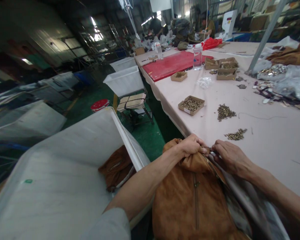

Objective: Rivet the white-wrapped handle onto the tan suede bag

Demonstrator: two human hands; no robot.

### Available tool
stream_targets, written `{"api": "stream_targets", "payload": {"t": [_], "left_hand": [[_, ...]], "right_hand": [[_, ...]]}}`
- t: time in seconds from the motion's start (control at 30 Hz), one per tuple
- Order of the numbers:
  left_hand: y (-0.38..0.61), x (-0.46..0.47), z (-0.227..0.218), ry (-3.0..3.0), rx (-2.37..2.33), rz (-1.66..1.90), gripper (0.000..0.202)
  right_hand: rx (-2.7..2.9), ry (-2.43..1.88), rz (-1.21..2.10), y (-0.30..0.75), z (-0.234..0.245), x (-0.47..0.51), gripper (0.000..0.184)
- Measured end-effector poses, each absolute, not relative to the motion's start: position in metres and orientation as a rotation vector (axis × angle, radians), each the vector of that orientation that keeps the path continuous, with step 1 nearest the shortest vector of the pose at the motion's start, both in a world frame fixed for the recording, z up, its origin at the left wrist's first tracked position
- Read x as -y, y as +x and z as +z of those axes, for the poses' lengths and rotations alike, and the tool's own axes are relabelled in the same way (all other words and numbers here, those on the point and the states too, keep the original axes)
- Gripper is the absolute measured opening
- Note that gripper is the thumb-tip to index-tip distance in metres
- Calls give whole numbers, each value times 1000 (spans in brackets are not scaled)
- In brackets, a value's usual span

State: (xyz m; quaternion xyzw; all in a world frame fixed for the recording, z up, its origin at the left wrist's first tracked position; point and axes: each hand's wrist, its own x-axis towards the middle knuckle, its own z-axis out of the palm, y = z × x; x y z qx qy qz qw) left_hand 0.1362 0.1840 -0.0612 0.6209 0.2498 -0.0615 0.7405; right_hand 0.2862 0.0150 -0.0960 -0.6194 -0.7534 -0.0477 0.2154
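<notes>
A brown leather jacket point(175, 196) with a zip pocket hangs over the table's near edge, its grey lining showing on the right. My left hand point(192, 146) is closed on the jacket near its upper edge. Close beside it, my right hand point(226, 155) pinches the same edge, with something small and whitish near the fingertips. Just beyond the hands lie a small pile of brass-coloured metal pieces point(236, 134) and a larger pile point(225, 112). What lies right between the fingers is partly hidden.
A large white bin point(72, 133) with another brown garment point(117, 166) inside stands at the left. On the pale table point(272, 143) are a cardboard box of metal pieces point(191, 105), a red sheet point(170, 66), a bottle point(197, 57) and a slanted metal pole point(267, 36). People sit farther back.
</notes>
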Motion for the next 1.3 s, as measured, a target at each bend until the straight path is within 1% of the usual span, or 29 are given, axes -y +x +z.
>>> {"api": "stream_targets", "payload": {"t": [0.2, 0.43, 0.67, 0.83, 0.97, 1.1, 1.2, 1.3], "left_hand": [[137, -183, -66, 1362, -574, -76, 20], [138, -183, -71, 1425, -529, -49, 20], [135, -185, -67, 1510, -463, -47, 28], [134, -183, -63, 1511, -409, -74, 30], [134, -182, -60, 1497, -412, -91, 31], [134, -180, -56, 1470, -415, -89, 29], [134, -179, -54, 1450, -407, -81, 27], [134, -178, -52, 1438, -392, -83, 28]], "right_hand": [[2146, -1752, -83, 292, -98, -14, 2], [2071, -1748, -3, 292, -102, -14, 7], [1778, -1594, 230, 291, -109, -15, 10], [1629, -1569, 439, 290, -98, -15, 6], [1521, -1598, 529, 288, -88, -15, 9], [1467, -1624, 553, 286, -84, -15, 12], [1446, -1639, 532, 284, -85, -16, 11], [1416, -1647, 559, 285, -88, -17, 10]]}}
